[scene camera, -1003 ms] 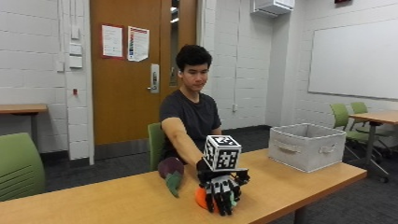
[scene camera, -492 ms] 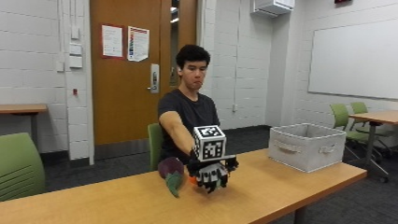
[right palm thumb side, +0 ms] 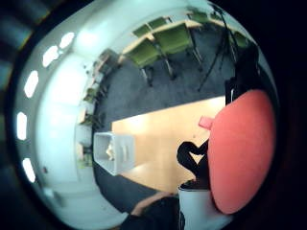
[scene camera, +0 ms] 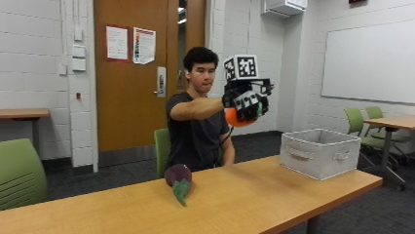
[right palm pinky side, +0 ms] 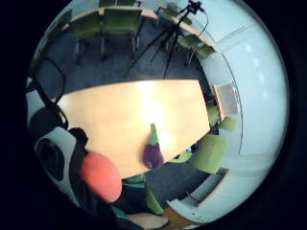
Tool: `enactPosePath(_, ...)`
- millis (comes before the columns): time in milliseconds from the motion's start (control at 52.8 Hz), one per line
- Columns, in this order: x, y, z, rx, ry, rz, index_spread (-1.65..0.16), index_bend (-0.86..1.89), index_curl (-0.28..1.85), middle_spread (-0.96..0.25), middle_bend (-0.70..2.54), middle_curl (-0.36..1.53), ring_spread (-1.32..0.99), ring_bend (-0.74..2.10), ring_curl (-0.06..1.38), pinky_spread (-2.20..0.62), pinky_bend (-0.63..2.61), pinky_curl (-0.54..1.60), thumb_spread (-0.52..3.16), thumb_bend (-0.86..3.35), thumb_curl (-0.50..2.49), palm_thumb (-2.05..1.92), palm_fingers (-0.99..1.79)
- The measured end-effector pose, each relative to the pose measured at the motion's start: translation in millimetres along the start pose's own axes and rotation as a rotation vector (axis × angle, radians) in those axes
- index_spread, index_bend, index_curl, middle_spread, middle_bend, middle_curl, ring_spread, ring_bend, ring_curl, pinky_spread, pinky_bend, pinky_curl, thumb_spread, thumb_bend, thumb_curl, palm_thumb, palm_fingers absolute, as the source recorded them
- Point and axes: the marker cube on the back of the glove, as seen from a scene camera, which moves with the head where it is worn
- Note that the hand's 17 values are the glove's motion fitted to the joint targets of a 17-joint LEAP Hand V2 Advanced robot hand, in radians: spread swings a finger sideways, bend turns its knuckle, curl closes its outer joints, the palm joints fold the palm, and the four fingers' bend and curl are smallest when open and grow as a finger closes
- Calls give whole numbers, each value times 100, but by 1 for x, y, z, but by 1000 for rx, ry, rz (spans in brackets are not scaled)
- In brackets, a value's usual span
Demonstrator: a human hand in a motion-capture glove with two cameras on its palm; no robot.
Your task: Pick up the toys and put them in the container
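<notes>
My gloved right hand (scene camera: 246,101) is raised high above the table, at about head height, its fingers curled round an orange-red round toy (scene camera: 231,118). The same toy (right palm thumb side: 241,151) fills much of the thumb side palm view, and the orange-red toy (right palm pinky side: 100,175) shows at the edge of the little finger side view. A purple eggplant toy (scene camera: 178,179) with a green stem lies on the wooden table (scene camera: 259,200) near its far edge; the eggplant toy (right palm pinky side: 153,152) is seen from above too. The grey fabric container (scene camera: 319,153) stands at the table's right end, well to the right of my hand.
Green chairs (scene camera: 19,173) stand at the left and behind the table. A second table with green chairs (scene camera: 373,126) is at the far right. A camera tripod (right palm pinky side: 168,38) stands on the floor across the table.
My hand has lifted the orange-red toy off the table, from beside the eggplant up to head height and toward the right. The eggplant has stayed where it was.
</notes>
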Motion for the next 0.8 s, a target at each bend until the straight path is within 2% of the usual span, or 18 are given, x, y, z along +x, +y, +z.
enactPosePath(227,-151,21,-64,36,18,-169,-51,32,108,-38,87,67,-42,116,54,-44,91,38,51,14,89,59,113)
enactPosePath(473,-340,72,-54,66,-47,-467,-53,27,117,-37,86,68,-42,116,54,-44,90,38,48,11,97,58,112)
enactPosePath(644,-426,120,-36,2,-170,-734,-54,24,121,-37,85,69,-42,116,54,-44,90,38,47,10,101,58,113)
enactPosePath(738,-445,123,-21,2,-140,-762,-54,22,123,-37,85,69,-42,116,54,-44,89,38,46,9,104,58,113)
enactPosePath(795,-433,106,-8,-20,-155,-787,-54,21,124,-37,84,69,-42,116,54,-44,89,39,46,9,105,58,113)
